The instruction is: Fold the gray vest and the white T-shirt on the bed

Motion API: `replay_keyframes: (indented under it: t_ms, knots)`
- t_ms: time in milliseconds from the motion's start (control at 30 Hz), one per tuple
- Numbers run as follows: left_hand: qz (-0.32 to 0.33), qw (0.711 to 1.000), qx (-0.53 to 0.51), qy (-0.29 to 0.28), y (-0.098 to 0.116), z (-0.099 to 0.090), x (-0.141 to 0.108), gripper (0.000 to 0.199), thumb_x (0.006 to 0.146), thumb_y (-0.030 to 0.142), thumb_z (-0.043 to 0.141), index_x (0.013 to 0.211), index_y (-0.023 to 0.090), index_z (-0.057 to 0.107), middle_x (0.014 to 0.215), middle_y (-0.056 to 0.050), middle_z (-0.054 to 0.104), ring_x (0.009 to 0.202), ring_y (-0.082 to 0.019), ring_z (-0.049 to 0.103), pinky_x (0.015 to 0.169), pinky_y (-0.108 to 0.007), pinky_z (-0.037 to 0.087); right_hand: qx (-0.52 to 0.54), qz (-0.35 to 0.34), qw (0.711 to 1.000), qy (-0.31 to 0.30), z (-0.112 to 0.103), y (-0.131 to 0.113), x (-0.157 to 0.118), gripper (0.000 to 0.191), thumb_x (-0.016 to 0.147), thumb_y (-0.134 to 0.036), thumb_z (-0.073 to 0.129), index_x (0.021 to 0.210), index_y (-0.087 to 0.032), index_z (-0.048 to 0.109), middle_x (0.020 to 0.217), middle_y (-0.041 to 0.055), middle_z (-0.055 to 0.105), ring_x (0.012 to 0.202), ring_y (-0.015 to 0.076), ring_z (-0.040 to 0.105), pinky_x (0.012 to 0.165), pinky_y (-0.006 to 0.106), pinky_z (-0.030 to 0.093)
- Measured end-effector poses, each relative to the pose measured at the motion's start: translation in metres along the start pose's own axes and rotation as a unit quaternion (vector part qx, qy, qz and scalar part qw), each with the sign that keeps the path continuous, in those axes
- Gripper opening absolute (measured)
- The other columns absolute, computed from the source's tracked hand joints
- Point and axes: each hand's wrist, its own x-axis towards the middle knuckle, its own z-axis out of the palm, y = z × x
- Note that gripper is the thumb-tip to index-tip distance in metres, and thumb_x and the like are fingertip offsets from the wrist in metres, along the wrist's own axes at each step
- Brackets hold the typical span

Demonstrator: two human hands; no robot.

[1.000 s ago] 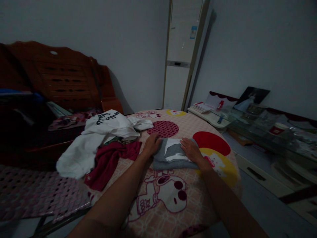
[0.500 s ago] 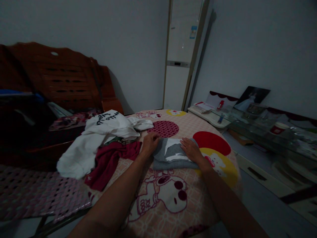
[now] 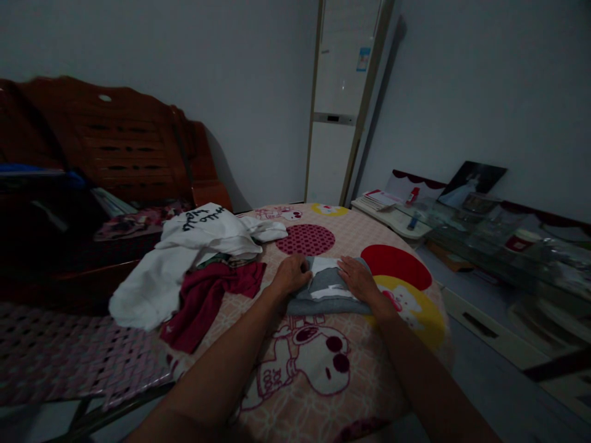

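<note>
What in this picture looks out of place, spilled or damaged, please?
I see nothing spilled or damaged. The white garment and red garment look untidy, crumpled together on the left of the table, while the grey garment under the right hand lies folded.

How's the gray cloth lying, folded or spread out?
Folded: the gray cloth lies in a compact, layered bundle, with the left hand and right hand at its two sides.

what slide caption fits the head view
Left hand and right hand on a folded grey garment, a white garment and a maroon garment heaped to the left.
</note>
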Motion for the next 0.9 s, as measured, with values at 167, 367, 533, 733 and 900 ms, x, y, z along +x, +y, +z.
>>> replay_keyframes:
  t_ms: [167,367,533,733,900]
  knots:
    - [0.005,1.0,0.022,-0.005,0.005,0.0,-0.003,0.01,0.073,0.024,0.063,0.077,0.016,0.064,0.082,-0.006,0.064,0.079,-0.019,0.059,0.073,-0.028,0.045,0.004,0.003,1.0,-0.007,0.0,0.0,0.001,0.038,0.099,-0.029,0.04,0.128,-0.016,0.06,0.14,0.0141,0.055,0.135,0.0251,0.046,0.113,0.045,0.036]
    - [-0.006,1.0,0.027,0.001,0.005,0.003,-0.003,0.006,0.073,0.021,0.061,0.076,0.016,0.064,0.084,-0.007,0.065,0.082,-0.019,0.061,0.077,-0.029,0.047,0.011,0.013,1.0,-0.009,-0.002,-0.002,0.0,0.039,0.098,-0.03,0.041,0.128,-0.017,0.061,0.14,0.0138,0.056,0.134,0.0261,0.047,0.113,0.047,0.036]
    - [-0.017,1.0,0.017,-0.001,0.007,0.002,-0.003,0.007,0.073,0.022,0.062,0.075,0.016,0.065,0.085,-0.007,0.066,0.083,-0.02,0.061,0.078,-0.029,0.047,0.01,0.019,1.0,-0.009,-0.001,-0.001,0.0,0.038,0.099,-0.03,0.041,0.129,-0.017,0.06,0.141,0.013,0.054,0.135,0.0248,0.046,0.113,0.046,0.036]
    - [-0.011,1.0,0.014,-0.025,0.01,-0.002,-0.005,0.007,0.07,0.02,0.063,0.076,0.016,0.065,0.084,-0.007,0.065,0.079,-0.02,0.06,0.073,-0.029,0.047,0.001,0.011,1.0,-0.004,0.002,0.001,0.0,0.038,0.098,-0.029,0.043,0.127,-0.013,0.061,0.14,0.0151,0.055,0.134,0.0256,0.047,0.113,0.044,0.036]
    - [-0.015,0.999,0.035,-0.018,0.013,-0.002,-0.008,0.005,0.072,0.018,0.061,0.074,0.016,0.065,0.085,-0.009,0.065,0.081,-0.02,0.061,0.074,-0.029,0.047,0.001,0.004,1.0,-0.001,0.002,0.002,0.0,0.04,0.098,-0.03,0.041,0.129,-0.012,0.06,0.14,0.0154,0.055,0.133,0.0259,0.048,0.112,0.046,0.037]
